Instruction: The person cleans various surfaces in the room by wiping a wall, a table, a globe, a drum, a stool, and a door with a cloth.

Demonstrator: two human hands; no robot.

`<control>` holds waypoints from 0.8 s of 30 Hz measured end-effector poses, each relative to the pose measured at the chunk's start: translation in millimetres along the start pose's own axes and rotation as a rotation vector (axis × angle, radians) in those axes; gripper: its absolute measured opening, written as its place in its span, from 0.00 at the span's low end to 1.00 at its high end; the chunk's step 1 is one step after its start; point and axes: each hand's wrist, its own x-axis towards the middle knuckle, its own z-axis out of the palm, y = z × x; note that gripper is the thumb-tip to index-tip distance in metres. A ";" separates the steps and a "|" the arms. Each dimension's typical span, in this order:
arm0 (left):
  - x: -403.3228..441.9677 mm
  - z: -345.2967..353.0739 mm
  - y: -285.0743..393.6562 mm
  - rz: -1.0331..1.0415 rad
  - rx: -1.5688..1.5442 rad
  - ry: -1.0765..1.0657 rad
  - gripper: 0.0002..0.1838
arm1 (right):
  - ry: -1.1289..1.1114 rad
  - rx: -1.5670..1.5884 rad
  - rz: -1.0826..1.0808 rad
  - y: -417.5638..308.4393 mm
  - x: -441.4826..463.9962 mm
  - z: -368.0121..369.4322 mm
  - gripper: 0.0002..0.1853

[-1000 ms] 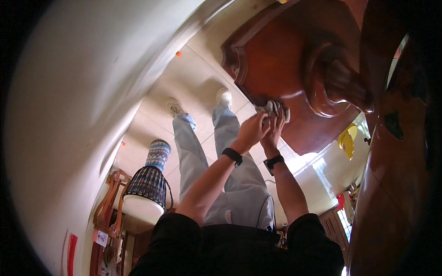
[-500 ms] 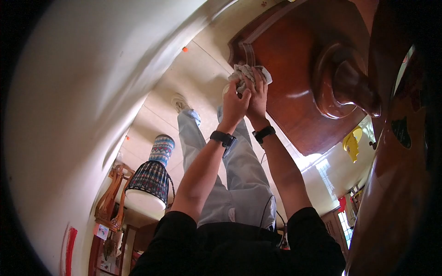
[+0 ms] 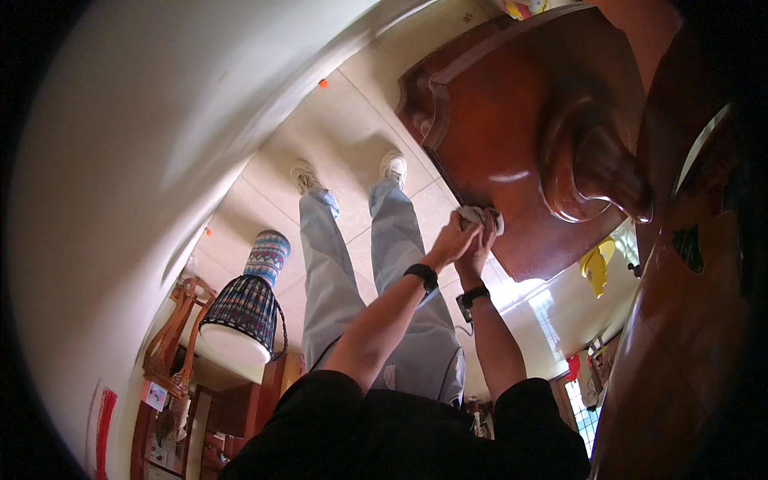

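Observation:
A crumpled light grey cloth [image 3: 482, 216] is bunched under my fingers against the edge of a polished red-brown wooden piece of furniture [image 3: 496, 136]. My left hand [image 3: 453, 242] has its fingers closed at the near left side of the cloth. Right beside it, my right hand [image 3: 478, 246] curls over the cloth, its fingertips at the wood. The two hands touch, and parts of their fingers hide each other. Each wrist carries a black band. A rounded, glossy wooden knob-like form [image 3: 596, 168] rises from the panel to the right of my hands.
A patterned drum [image 3: 244, 308] lies at lower left beside a carved wooden chair [image 3: 172, 336]. My feet in light shoes [image 3: 393, 166] stand on the tiled floor [image 3: 352, 120]. A yellow object [image 3: 596, 266] is past the panel's lower right corner. Glossy wood [image 3: 680, 320] runs along the right.
Both hands and the cloth have moved along the panel's edge, down and to the right in view, nearer to my body. The view has shifted slightly, and both shoes now show.

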 end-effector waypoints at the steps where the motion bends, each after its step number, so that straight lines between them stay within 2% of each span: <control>1: -8.1 3.8 0.8 -0.022 0.008 -0.050 0.39 | -0.013 -0.007 -0.008 2.3 -7.6 -8.1 0.30; 5: -12.8 13.9 -10.6 0.022 -0.121 0.002 0.37 | -0.043 -0.021 -0.075 4.9 -5.2 -22.6 0.30; 8: -15.6 -4.4 2.8 0.047 -0.116 0.053 0.33 | -0.053 0.014 -0.095 -6.0 15.1 -17.9 0.29; 12: -18.4 -39.8 36.9 0.342 -0.151 0.181 0.27 | -0.048 0.087 -0.148 -45.5 65.2 -12.6 0.28; 15: -36.9 -71.4 92.8 0.520 -0.161 0.275 0.27 | -0.067 0.284 -0.188 -107.6 115.4 -30.1 0.29; 17: -54.2 -89.9 127.0 0.636 -0.149 0.337 0.26 | -0.038 0.293 -0.269 -158.9 140.0 -54.0 0.31; 19: -95.8 -111.3 175.7 0.782 -0.180 0.363 0.26 | -0.004 0.352 -0.354 -211.9 156.4 -82.0 0.32; 20: -122.0 -121.1 197.9 0.725 -0.224 0.339 0.26 | -0.006 0.397 -0.392 -236.0 160.3 -96.7 0.34; 24: -242.2 -147.7 271.8 0.959 -0.076 0.420 0.29 | 0.066 0.508 -0.573 -335.9 146.7 -177.3 0.35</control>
